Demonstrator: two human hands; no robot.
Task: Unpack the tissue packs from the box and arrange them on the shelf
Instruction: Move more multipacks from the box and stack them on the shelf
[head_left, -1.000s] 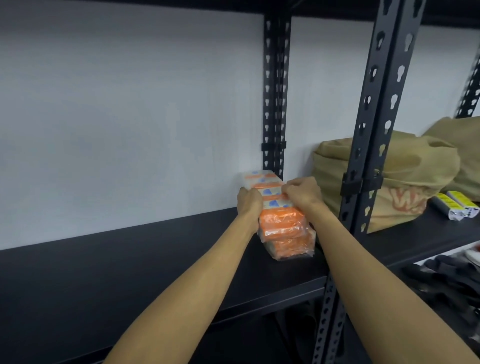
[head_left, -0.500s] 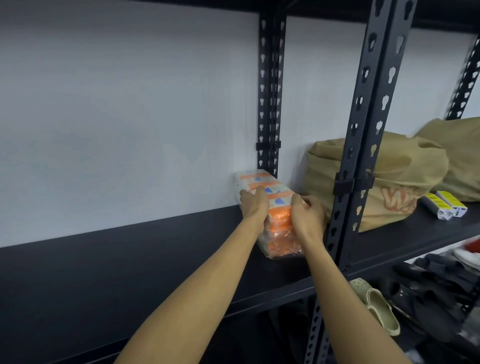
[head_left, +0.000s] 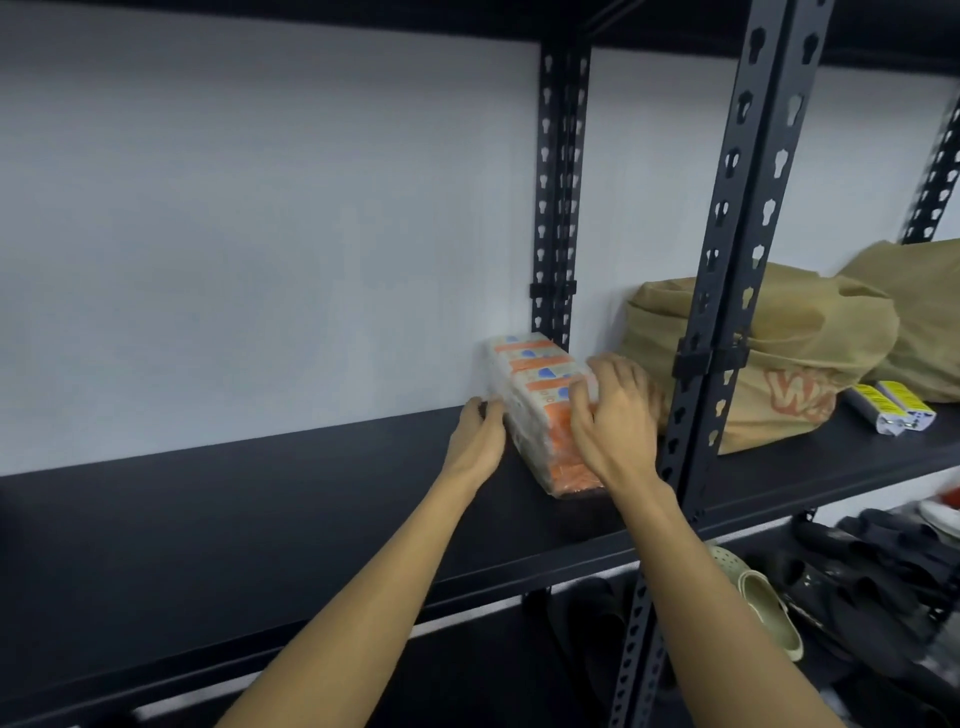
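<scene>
The black metal shelf (head_left: 260, 530) fills most of the view, with a white wall (head_left: 260, 234) behind it and two perforated black uprights, a rear post (head_left: 558, 208) at the wall and a front post (head_left: 727, 312) nearer to the camera. To the right of the front post, on the same shelf board, two tan bags (head_left: 779, 364) lie side by side, the nearer one with an orange print on it. Below the shelf, at the lower right, there are dark shoes (head_left: 872, 571) and one pale green clog (head_left: 769, 608). The bundle of tissue packs (head_left: 530, 400), wrapped in clear plastic with orange and blue print, lies on the shelf board with its far end against the wall, just left of the rear post and close to the front post. The right hand (head_left: 615, 421) rests on top of the bundle near its front end, the fingers curved over the wrap and spread a little. The left hand (head_left: 480, 436) is at the left side of the bundle, with fingers nearly straight and touching its side near the shelf board; it grasps nothing. On the far right of the shelf, near the bags, lie two small white boxes with yellow labels (head_left: 891, 410), touching each other.
</scene>
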